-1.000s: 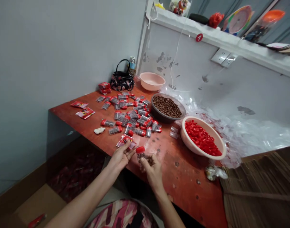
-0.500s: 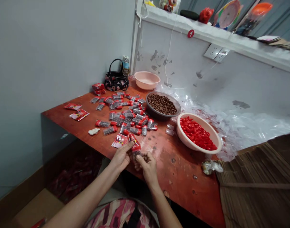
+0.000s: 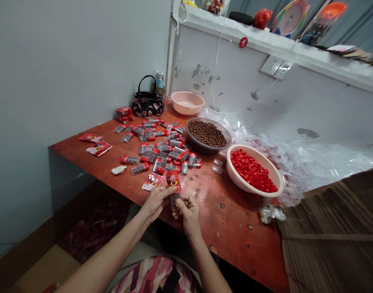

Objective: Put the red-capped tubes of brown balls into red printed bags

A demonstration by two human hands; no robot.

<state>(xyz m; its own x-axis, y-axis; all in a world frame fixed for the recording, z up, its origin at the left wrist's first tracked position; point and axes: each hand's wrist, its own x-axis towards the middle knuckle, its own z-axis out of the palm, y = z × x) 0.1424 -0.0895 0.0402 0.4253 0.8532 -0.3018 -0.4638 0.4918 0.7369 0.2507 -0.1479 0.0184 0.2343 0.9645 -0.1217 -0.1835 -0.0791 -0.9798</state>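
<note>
So the red packet (image 3: 173,178) has swung off its slant to point nearly straight away from the body, lined up with the clear tube (image 3: 175,197), both nearside of the bead bowl (image 3: 204,149), left hand (image 3: 157,199) pinching the packet, right hand (image 3: 190,211) clamped on the tube's near end.

Head camera looks down across the table (image 3: 235,232).

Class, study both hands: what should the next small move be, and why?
Probably ease the red printed wrapper farther down along the clear container. The left hand pinches the wrapper, the right hand holds the container's lower part, and dark contents show below the wrapper's edge.
</note>
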